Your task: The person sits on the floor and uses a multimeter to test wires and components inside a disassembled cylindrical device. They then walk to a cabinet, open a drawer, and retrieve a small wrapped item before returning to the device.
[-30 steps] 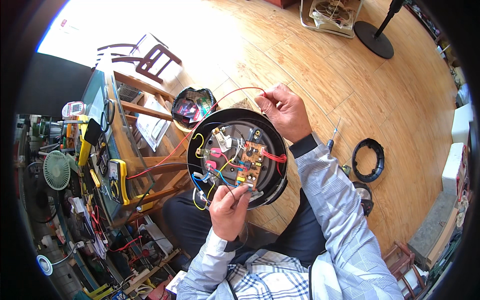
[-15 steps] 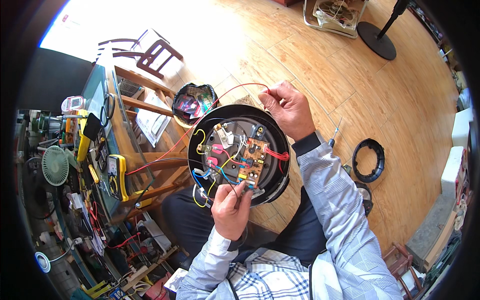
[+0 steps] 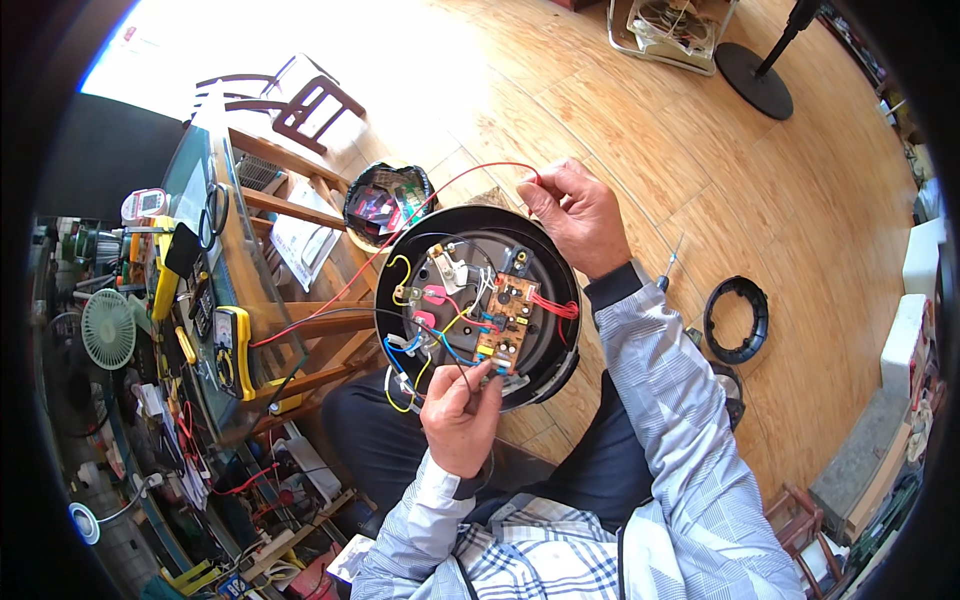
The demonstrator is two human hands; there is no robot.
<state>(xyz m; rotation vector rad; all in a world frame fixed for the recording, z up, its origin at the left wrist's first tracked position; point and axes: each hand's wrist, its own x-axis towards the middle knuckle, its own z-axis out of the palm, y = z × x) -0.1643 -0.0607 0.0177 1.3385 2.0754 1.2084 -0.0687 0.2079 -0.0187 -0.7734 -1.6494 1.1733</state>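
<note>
The right hand [image 3: 578,218] has thumb and fingers clamped on a red lead [image 3: 505,164] running to a yellow multimeter [image 3: 233,345]; the left hand [image 3: 461,422] pinches a black lead [image 3: 364,311] at the near edge of a circuit board [image 3: 507,318] inside a round black housing [image 3: 545,375].

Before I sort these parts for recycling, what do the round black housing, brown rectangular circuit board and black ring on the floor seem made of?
Round black housing: probably plastic or coated metal, smooth, its rim faintly shiny.
Brown rectangular circuit board: likely resin laminate, matte, a flat sheet carrying components.
Black ring: likely moulded plastic, semi-gloss, uneven inner edge.
</note>
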